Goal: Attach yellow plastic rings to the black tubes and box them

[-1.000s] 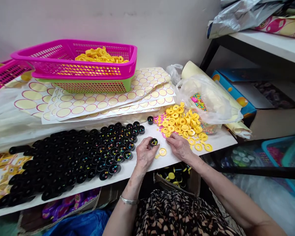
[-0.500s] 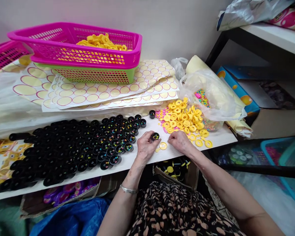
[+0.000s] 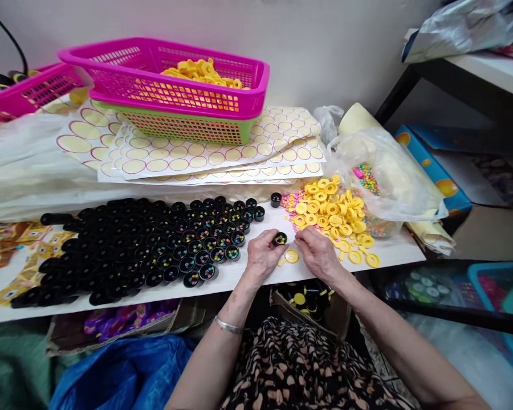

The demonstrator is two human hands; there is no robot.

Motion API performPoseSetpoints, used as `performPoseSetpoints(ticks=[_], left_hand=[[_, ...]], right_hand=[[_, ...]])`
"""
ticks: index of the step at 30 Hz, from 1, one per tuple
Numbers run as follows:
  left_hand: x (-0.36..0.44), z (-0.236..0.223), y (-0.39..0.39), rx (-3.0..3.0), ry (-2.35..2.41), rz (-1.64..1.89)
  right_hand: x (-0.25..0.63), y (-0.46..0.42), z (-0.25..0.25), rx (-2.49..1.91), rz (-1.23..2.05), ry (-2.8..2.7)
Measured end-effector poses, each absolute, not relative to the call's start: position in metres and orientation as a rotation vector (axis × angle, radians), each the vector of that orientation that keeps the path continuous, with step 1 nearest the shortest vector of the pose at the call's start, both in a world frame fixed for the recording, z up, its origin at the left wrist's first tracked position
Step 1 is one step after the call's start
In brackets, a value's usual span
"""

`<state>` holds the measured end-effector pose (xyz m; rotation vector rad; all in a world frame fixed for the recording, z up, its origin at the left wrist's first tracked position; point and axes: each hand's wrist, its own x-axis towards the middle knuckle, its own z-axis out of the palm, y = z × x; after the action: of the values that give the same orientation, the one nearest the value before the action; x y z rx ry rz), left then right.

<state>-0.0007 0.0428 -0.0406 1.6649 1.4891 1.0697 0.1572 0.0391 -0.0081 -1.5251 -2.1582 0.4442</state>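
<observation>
My left hand is closed around a small round black cup, its mouth facing up and coloured specks showing inside. Just right of the cup, my right hand has thumb and fingers pinched together; whatever may be between them is too small to make out. A yellow disc lies on the white table between my hands. Behind my right hand is a heap of yellow ring-shaped caps, with pink beads along its left side. One black cup stands apart near the beads.
Many black cups crowd the left of the table. Behind them lie sticker sheets under a stacked pink basket and green basket. A clear plastic bag with coloured beads lies at right. Boxes stand below the front edge.
The view has turned slightly left. My right hand has come a little closer to the black cup, which stays in my left hand.
</observation>
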Motion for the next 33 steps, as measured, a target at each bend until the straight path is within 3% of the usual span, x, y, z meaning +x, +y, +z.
performPoseSetpoints(ticks=[11, 20, 25, 30, 33], left_hand=[[-0.002, -0.038, 0.041, 1.755, 1.497, 0.999], [0.0, -0.038, 0.041, 1.717, 1.361, 1.203], [0.0, -0.037, 0.042, 1.709, 1.441, 1.077], [0.0, -0.04, 0.042, 1.75, 1.499, 1.034], [0.0, -0.042, 0.042, 1.72, 1.503, 1.058]], right_hand=[[0.133, 0.062, 0.012, -1.353, 0.315, -2.541], [0.116, 0.058, 0.026, -1.321, 0.135, -2.808], [0.122, 0.067, 0.024, -1.459, 0.364, -2.636], [0.146, 0.061, 0.011, -1.264, 0.779, -2.209], [0.162, 0.042, -0.006, -1.33, 0.804, -1.936]])
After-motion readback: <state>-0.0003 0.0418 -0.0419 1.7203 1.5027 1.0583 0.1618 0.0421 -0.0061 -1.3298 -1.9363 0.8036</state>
